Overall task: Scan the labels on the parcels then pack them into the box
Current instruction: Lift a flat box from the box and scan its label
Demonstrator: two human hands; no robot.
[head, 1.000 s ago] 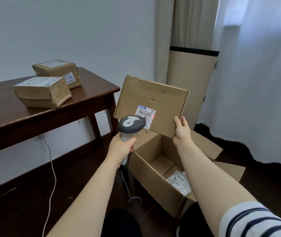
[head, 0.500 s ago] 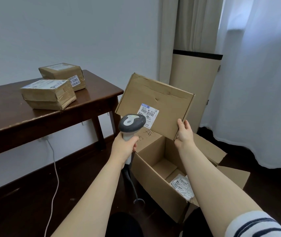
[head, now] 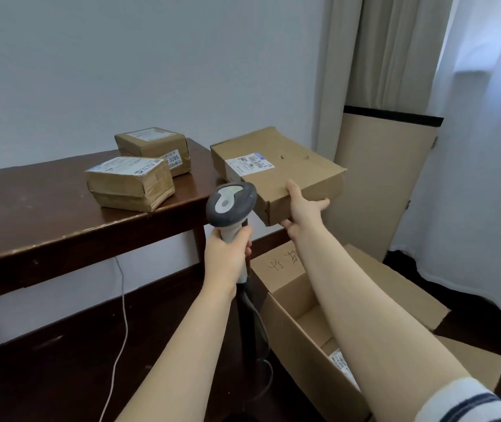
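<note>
My right hand [head: 303, 210] grips the near edge of a flat cardboard parcel [head: 285, 169], held level in the air beside the table corner with its white label facing up. My left hand [head: 228, 254] grips the handle of a grey and white barcode scanner [head: 231, 204], just left of the parcel. Below my right arm stands the open cardboard box [head: 301, 333] on the floor, flaps spread; a labelled parcel [head: 342, 365] lies inside, mostly hidden by my arm. Two taped brown parcels [head: 130, 184] [head: 152, 144] sit on the dark wooden table [head: 30, 217].
A white cable [head: 121, 330] hangs down the wall under the table to the dark floor. The scanner's dark cord [head: 255, 327] drops beside the box. A tall beige panel [head: 377, 178] stands by the curtains [head: 486, 178] at right.
The parcel has gone from upright with its label facing the scanner to lying flat with its label up. The view has shifted right and down; the scanner is lower relative to the parcel.
</note>
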